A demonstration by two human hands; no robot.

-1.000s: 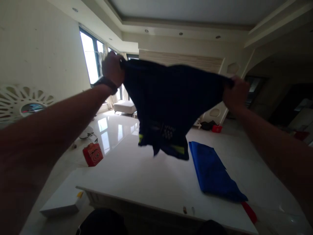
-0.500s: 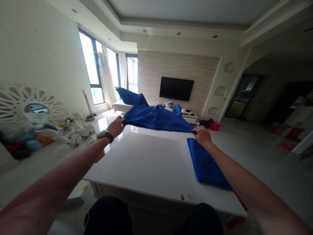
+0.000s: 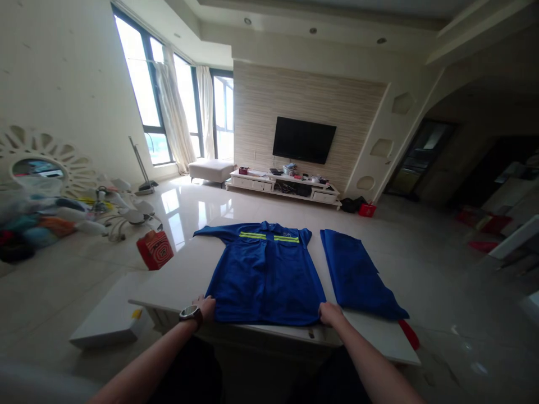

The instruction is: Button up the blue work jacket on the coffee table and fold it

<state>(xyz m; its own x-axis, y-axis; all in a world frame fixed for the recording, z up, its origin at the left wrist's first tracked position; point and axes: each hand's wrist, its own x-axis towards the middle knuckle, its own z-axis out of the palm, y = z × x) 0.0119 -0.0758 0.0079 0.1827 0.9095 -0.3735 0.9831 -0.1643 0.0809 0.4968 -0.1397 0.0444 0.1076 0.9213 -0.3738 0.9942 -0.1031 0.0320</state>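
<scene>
A blue work jacket with yellow-green stripes across its chest lies spread on the white table, collar toward the far side and hem along the near edge. Its left-side sleeve stretches out past the table's far corner. My left hand, with a watch on the wrist, grips the hem's left corner. At the hem's right corner my right hand is closed on the cloth. Just right of the jacket lies a folded blue garment, apart from my hands.
A red patterned box stands on the floor left of the table, with a white box nearer me. Bags and lamp parts lie farther left. Beyond are a low TV cabinet and a grey ottoman.
The jacket, earlier held up in the air and billowing between both hands, has come down flat onto the table. Both hands moved down and toward me, still gripping its hem.
</scene>
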